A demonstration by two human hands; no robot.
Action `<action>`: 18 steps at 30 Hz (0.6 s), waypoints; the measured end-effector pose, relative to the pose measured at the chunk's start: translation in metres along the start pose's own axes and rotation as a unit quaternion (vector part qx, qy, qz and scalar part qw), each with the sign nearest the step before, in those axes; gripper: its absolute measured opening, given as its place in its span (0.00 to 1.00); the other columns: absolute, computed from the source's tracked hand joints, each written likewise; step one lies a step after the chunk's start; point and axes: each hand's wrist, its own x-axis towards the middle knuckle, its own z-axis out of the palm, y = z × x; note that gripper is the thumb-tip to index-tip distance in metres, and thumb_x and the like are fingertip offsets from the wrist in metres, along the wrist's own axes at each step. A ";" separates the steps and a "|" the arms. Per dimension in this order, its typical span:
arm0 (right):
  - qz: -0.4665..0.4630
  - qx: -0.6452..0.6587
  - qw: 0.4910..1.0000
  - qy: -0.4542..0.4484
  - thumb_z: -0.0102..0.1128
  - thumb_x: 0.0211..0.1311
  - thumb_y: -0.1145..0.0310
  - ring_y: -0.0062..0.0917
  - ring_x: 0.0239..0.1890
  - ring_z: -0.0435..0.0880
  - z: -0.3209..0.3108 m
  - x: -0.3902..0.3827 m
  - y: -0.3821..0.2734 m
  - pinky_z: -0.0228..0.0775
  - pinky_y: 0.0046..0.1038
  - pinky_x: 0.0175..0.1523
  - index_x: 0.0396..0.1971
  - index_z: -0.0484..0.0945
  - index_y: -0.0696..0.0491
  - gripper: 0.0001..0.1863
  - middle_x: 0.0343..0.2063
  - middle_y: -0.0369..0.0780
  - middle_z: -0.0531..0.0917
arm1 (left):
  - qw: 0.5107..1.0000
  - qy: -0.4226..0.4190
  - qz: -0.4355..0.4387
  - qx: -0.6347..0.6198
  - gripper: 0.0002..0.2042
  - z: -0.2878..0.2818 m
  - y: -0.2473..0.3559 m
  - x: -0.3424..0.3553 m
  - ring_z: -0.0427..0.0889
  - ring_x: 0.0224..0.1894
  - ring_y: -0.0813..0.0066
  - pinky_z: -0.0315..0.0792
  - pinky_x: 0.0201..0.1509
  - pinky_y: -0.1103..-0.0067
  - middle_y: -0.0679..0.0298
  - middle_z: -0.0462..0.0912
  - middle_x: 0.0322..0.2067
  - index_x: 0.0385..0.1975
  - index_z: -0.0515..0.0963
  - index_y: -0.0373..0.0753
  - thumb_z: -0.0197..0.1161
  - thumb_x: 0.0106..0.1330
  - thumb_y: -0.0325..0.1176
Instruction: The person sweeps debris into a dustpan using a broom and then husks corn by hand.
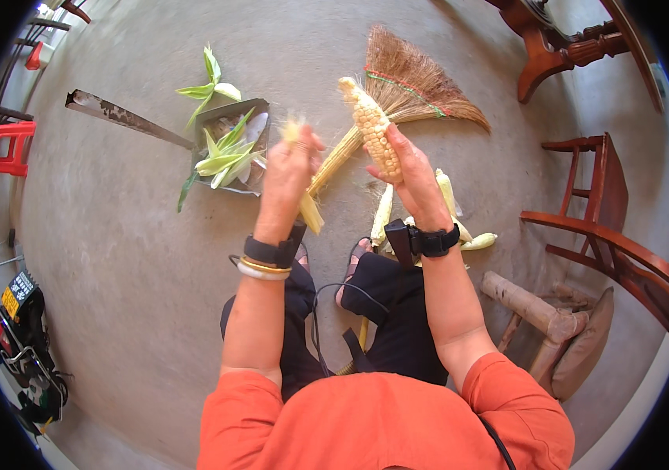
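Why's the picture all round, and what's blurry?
Head view: the fisheye lens gives the round black border and bent edges; head view: the left hand and its pale tuft look smeared, likely motion blur; head view: the corn cob in the right hand looks sharper.

We see the left forearm (254, 321) and right forearm (453, 301) reaching forward, inclined slightly toward each other. The left hand (291, 168), partly blurred, has its fingers curled inward; the right hand (412, 172), set apart at similar height, curves in a grasp.
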 end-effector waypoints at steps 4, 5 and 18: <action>0.063 0.066 0.990 -0.107 0.43 0.65 0.47 0.18 0.26 0.79 0.011 -0.009 -0.011 0.69 0.19 0.31 0.46 0.72 0.51 0.24 0.28 0.35 0.80 | 0.996 -0.005 0.051 0.067 0.14 0.010 -0.004 -0.002 0.67 0.19 0.85 0.62 0.23 0.85 0.72 0.68 0.15 0.31 0.75 0.36 0.47 0.69 0.40; 0.086 0.063 0.985 -0.139 0.41 0.65 0.46 0.18 0.21 0.78 0.011 -0.011 -0.012 0.68 0.18 0.26 0.45 0.72 0.51 0.24 0.24 0.35 0.80 | 0.997 -0.023 0.049 0.055 0.14 0.008 -0.002 -0.002 0.66 0.19 0.86 0.61 0.22 0.86 0.72 0.68 0.15 0.31 0.75 0.37 0.47 0.68 0.40; 0.059 0.004 0.996 -0.068 0.42 0.65 0.46 0.17 0.15 0.75 0.007 -0.006 -0.002 0.57 0.15 0.15 0.39 0.70 0.51 0.22 0.23 0.33 0.77 | 0.956 -0.142 0.139 0.217 0.13 0.018 -0.021 -0.003 0.67 0.18 0.85 0.61 0.22 0.84 0.71 0.69 0.16 0.27 0.72 0.37 0.52 0.67 0.40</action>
